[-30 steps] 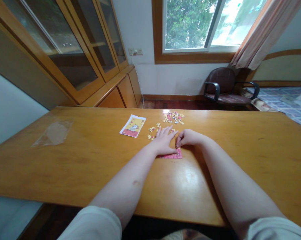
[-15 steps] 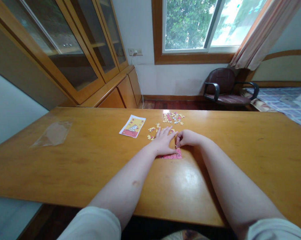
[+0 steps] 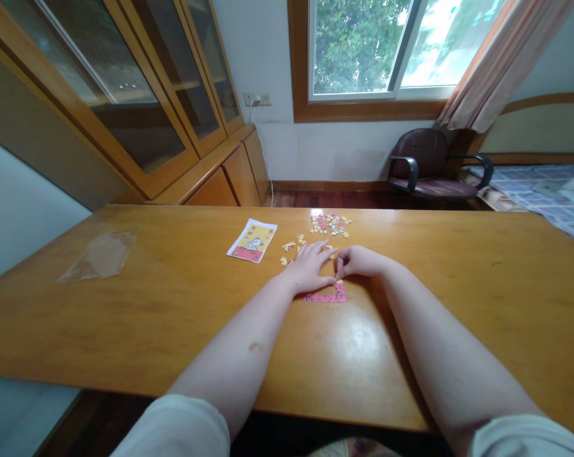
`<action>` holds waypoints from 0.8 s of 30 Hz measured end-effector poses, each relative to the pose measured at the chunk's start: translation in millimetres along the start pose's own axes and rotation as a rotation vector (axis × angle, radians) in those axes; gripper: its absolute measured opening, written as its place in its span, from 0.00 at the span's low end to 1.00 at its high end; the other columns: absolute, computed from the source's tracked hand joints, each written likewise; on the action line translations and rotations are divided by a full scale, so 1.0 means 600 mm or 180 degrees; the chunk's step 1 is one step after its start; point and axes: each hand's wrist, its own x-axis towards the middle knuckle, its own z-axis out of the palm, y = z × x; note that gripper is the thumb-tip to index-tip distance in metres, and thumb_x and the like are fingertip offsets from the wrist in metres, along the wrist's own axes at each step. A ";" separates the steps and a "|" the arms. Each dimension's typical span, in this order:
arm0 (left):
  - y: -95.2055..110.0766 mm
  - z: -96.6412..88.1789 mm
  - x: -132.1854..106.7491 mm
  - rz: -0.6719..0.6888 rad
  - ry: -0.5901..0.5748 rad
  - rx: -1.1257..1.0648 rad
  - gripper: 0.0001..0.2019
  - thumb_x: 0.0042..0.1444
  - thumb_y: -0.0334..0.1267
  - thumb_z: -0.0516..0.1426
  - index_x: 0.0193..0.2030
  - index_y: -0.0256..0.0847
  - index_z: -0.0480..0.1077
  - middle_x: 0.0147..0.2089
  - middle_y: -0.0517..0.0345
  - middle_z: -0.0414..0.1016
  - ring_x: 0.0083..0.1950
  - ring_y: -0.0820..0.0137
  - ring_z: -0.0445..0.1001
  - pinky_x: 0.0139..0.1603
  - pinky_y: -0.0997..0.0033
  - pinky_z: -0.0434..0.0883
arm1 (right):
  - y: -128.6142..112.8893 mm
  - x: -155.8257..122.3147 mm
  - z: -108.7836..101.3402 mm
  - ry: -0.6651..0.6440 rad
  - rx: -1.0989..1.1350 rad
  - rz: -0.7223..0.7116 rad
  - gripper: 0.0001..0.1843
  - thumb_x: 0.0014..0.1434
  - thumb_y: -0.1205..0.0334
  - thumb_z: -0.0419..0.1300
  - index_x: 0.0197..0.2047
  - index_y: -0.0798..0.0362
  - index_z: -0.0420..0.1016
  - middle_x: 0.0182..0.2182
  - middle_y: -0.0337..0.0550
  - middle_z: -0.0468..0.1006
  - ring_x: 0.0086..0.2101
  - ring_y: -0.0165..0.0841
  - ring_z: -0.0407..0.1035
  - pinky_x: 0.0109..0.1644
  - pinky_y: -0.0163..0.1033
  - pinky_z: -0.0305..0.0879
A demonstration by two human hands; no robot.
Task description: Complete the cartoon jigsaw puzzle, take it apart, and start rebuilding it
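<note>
My left hand lies with fingers spread over some puzzle pieces, its thumb stretched toward the right side of a partly joined pink puzzle strip. At the strip's upper right corner, my right hand pinches a small puzzle piece, mostly hidden by the fingertips. Several loose yellow pieces lie just beyond my left hand, and some are partly covered by it. Farther back sits a pile of mixed pink, yellow and white pieces. A picture card with a white animal on yellow and pink lies to the left.
A clear plastic bag rests at the left of the wooden table. Behind the table are a glass-door cabinet, a brown armchair and, at right, a bed. A window is in the far wall.
My left thumb has shifted up slightly, showing more of the pink strip. My right hand stays at the strip's corner, almost unmoved.
</note>
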 end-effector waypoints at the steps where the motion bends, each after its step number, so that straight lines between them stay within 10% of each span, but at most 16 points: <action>1: -0.005 -0.006 0.000 -0.0027 0.0107 -0.0016 0.27 0.53 0.45 0.59 0.60 0.46 0.63 0.65 0.50 0.61 0.65 0.59 0.58 0.67 0.54 0.51 | 0.000 0.000 -0.001 -0.0002 0.0060 0.0028 0.14 0.36 0.53 0.69 0.24 0.53 0.75 0.20 0.35 0.74 0.25 0.29 0.65 0.30 0.34 0.57; 8: -0.074 -0.057 -0.013 -0.1476 0.1202 0.0559 0.13 0.57 0.32 0.50 0.43 0.43 0.75 0.46 0.51 0.76 0.48 0.60 0.72 0.52 0.61 0.68 | -0.001 0.000 0.002 0.0289 0.0395 0.0167 0.16 0.41 0.50 0.67 0.25 0.53 0.72 0.18 0.35 0.70 0.20 0.25 0.58 0.24 0.33 0.53; 24: -0.097 -0.087 -0.031 -0.1962 0.0414 0.0763 0.09 0.52 0.33 0.54 0.36 0.44 0.76 0.45 0.50 0.76 0.45 0.59 0.73 0.45 0.64 0.69 | 0.011 0.018 0.010 0.1304 0.0252 -0.0056 0.15 0.52 0.50 0.57 0.25 0.54 0.70 0.21 0.38 0.72 0.23 0.27 0.62 0.29 0.34 0.58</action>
